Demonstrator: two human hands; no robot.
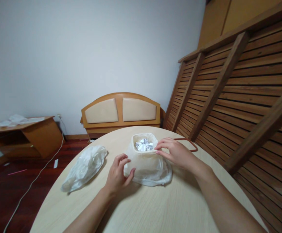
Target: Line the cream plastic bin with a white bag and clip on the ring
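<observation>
Your bin (144,152) stands on the tabletop (155,207) toward its far side, lined with a white bag (150,170) whose loose skirt spreads around the base. Crumpled paper (144,144) lies inside, below the rim. Your left hand (118,174) sits at the bin's near left, fingers curled and pinching the bag's plastic low on the side. Your right hand (176,153) is at the bin's right rim, fingertips closed lightly on the bag's edge there. Both hands are clamped on plastic, one on each side of the bin.

By the look of it, you are working the bag at the bin's rim and sides. The next move calls for an even grip on both sides, so the thin plastic does not tear and the light bin does not tip.

Left of the bin lies a second bag (85,168), crumpled and flat, just beyond your left hand and apart from it. Behind the bin's right side a brown loop (188,144) rests on the tabletop, partly hidden by your right hand. Neither blocks your hands. Past the bin, off the tabletop, stand a headboard (120,111), a slatted frame (240,97) and a low cabinet (29,134).
</observation>
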